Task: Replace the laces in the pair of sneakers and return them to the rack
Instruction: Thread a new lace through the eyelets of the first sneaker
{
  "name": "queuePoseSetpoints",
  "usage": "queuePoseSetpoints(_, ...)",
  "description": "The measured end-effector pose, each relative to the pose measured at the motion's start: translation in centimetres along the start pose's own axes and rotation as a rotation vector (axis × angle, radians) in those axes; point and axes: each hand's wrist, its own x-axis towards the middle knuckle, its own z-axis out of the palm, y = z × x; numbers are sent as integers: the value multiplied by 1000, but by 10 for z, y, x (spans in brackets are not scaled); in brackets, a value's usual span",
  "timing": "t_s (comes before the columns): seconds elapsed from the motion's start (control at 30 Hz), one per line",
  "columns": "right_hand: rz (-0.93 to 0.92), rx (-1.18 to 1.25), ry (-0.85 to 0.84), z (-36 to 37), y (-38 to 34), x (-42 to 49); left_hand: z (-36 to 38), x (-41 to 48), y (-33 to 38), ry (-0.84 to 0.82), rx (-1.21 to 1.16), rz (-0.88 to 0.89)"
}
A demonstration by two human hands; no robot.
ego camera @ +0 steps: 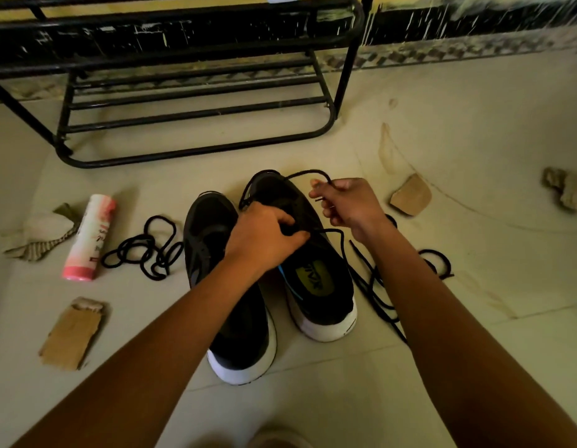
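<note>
While a Black Lace Is Going Through the Eyelets

As the left hand (267, 236) is curling round the lace at the eyelets of the sneaker on the right (319, 286), the right hand (348, 202) is pinching the black lace (313, 172) where it is looping past the toe. The second sneaker (238, 334) is standing just beside it on the floor (474, 286). A loose lace (145, 247) and a spray can (88, 237) are crowding the left side, while bare floor is lying between the toes and the rack (196, 153).

2 hands thread a black lace (308, 173) into the right sneaker (316, 279); the left sneaker (229, 318) sits beside it, the rack (190, 92) behind.
</note>
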Motion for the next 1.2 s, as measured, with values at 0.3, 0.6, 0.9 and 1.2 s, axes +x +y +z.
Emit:
queuePoseSetpoints(0.3, -53, 18, -60, -3, 15, -1, 6, -13, 1, -151, -242, -28)
queuePoseSetpoints(0.6, -95, 5, -29, -10, 19, -9, 4, 7, 3, 134, 31, 66)
queuePoseSetpoints(0.9, -83, 49, -20, -1, 24, -8, 10, 18, 3, 124, 37, 23)
queuePoseSetpoints(1.2, -158, -106, 12, -2, 28, -7, 17, 17, -1, 159, -44, 5)
